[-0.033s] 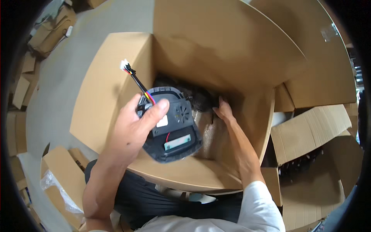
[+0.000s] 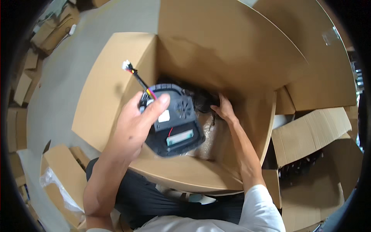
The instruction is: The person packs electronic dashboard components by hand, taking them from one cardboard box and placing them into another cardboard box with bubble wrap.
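Note:
My left hand (image 2: 135, 123) grips a black plastic device housing (image 2: 176, 116) above a large open cardboard box, thumb across its upper face. The housing has a round slotted vent, a white label and a pale strip in a recess. A wire bundle (image 2: 141, 80) with white connectors sticks up from it. Inside the box, my right hand (image 2: 225, 110) reaches down along the right side, thumb and fingers apart. It is beside a dark object (image 2: 201, 101) near the box bottom, whose kind is unclear; whether it touches the hand I cannot tell.
Tall walls of the cardboard box (image 2: 228, 38) rise around my hands. Bubble wrap (image 2: 206, 141) lies on its bottom. On the right another open carton (image 2: 309, 143) holds dark items. A carton with clear plastic (image 2: 63, 181) stands at lower left, and more cartons line the far left.
The view has shifted slightly. The housing in my left hand has moved a little to the right and up. My right hand stays beside the dark object, its fingers slightly more spread.

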Demonstrator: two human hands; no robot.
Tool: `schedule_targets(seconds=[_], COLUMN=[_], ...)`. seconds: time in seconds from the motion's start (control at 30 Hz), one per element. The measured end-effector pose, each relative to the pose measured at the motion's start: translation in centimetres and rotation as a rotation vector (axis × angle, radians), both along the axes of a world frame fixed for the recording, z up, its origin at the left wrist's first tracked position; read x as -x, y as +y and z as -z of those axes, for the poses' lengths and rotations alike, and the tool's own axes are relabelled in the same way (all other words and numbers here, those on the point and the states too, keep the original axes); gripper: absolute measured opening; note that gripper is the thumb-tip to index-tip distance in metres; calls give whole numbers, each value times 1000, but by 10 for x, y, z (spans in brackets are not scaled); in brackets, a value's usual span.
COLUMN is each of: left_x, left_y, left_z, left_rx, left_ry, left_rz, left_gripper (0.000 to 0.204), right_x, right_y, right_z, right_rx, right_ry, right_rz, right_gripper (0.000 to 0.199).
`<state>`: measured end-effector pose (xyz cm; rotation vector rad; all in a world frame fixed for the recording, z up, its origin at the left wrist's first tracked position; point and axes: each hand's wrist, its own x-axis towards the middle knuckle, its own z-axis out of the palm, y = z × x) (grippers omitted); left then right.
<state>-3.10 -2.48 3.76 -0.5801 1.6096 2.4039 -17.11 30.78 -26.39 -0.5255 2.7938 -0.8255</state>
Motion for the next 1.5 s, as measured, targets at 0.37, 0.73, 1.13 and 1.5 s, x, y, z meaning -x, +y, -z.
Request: schedule_targets(seconds=[0.37,0.73,1.13,1.5], left_x=[13,-10,5,-39], left_y=[-36,-40,-17,111], left_z=[3,-17,17,33], left_rx=[-32,284,463,496], left_ry=[-45,132,168,163], left_rz=[-320,-327,-189,932], left_gripper=[52,76,64,36], right_x=[-67,-58,-36,-187], right_y=[-154,-215,-215,96], right_z=[-248,65,-16,-327], right_rx=[651,642,-92,352], right_ry=[97,-1014,-337,562], right_rz=[-414,337,-61,0], right_gripper=[73,61,25,16])
